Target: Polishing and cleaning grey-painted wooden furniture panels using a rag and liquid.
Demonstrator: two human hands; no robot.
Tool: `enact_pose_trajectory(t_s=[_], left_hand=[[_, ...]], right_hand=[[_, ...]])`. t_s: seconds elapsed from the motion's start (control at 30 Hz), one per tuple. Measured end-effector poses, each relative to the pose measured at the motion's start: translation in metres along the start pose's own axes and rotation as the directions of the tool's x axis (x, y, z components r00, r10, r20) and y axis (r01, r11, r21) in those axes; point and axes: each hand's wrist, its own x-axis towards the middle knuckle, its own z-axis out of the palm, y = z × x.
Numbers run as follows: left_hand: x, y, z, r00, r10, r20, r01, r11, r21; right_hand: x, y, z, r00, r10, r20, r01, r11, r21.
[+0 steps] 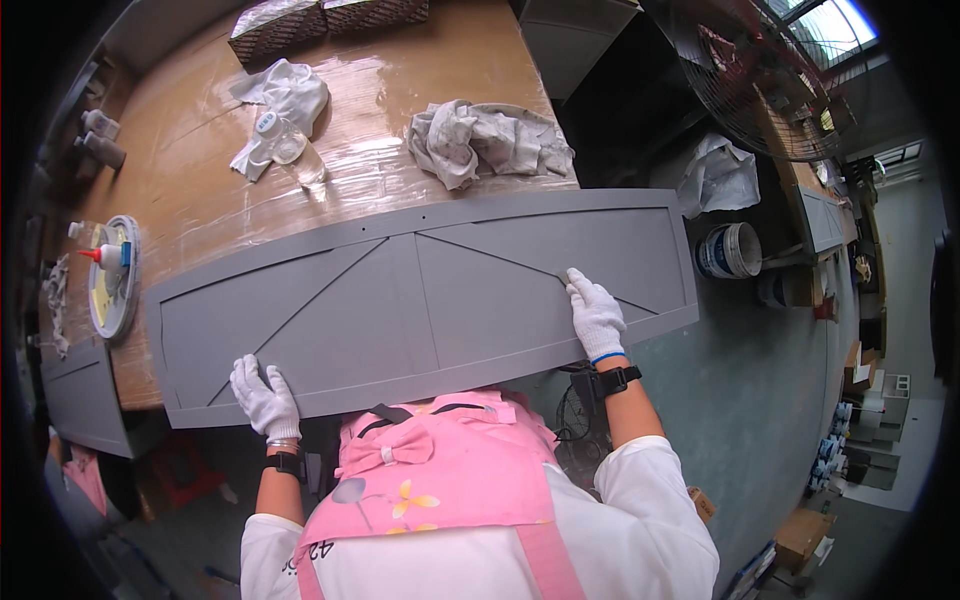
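A long grey panel (pixel 480 300) with raised border strips, a centre strip and diagonal lines lies across the near edge of the table, partly overhanging it. My left hand (pixel 265 402), in a white knit glove, rests at its near left edge with thumb and fingers apart. On the right half of the panel lies my right hand (pixel 597 315), also gloved, its fingers extended close together and the tips by the diagonal line. No object shows in either hand. Beyond the panel are a crumpled grey cloth (pixel 480 140), a white cloth (pixel 290 90) and a clear bottle (pixel 290 148).
The table (pixel 360 110) has a film-covered brown top. At its left stand a round lid (pixel 115 300) and a white squeeze bottle with a red tip (pixel 105 256). A bucket (pixel 730 250) is at right, below a large fan (pixel 770 80). Another grey panel (pixel 88 400) leans at lower left.
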Motion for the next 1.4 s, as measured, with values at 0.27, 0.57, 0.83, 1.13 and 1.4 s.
enact_pose_trajectory(t_s=[0.27, 0.57, 0.83, 1.13, 1.4], left_hand=[[0.000, 0.000, 0.000, 0.999, 0.012, -0.032, -0.012, 1.000, 0.004], [0.000, 0.002, -0.001, 0.999, 0.013, -0.040, -0.013, 1.000, -0.013], [0.001, 0.003, -0.001, 0.999, 0.016, -0.034, -0.017, 1.000, -0.006], [0.001, 0.005, -0.004, 1.000, 0.010, -0.028, -0.010, 1.000, 0.004], [0.000, 0.005, -0.004, 0.999, 0.017, -0.028, -0.017, 1.000, -0.003]], right_hand=[[0.003, -0.004, -0.004, 0.999, -0.020, 0.028, 0.022, 0.996, -0.084], [0.007, 0.001, -0.005, 0.997, -0.070, 0.043, 0.074, 0.992, -0.105], [0.011, -0.001, -0.011, 0.991, -0.128, 0.049, 0.133, 0.981, -0.141], [0.014, -0.006, -0.019, 0.989, -0.123, 0.079, 0.136, 0.972, -0.194], [0.015, 0.003, -0.017, 0.979, -0.201, 0.043, 0.205, 0.968, -0.147]])
